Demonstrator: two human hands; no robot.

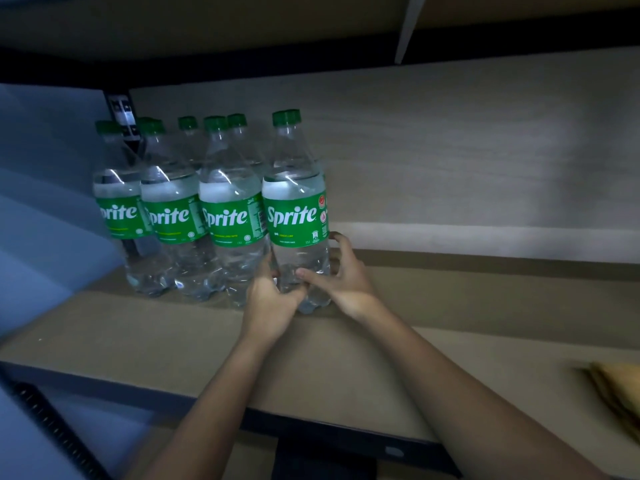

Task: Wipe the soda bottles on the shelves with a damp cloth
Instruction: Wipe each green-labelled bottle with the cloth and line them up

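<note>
Several Sprite bottles (180,216) crowd the back left corner of a dim beige shelf (145,337) that we face, under another shelf board. Our left hand (270,303) and right hand (341,275) both clasp the base of the rightmost bottle (296,209), standing upright. At the shelf's right edge lies something tan (616,389), blurred and cut off.

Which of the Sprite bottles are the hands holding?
The rightmost front bottle. Left hand and right hand grip its lower part; the other bottles stand untouched.
</note>
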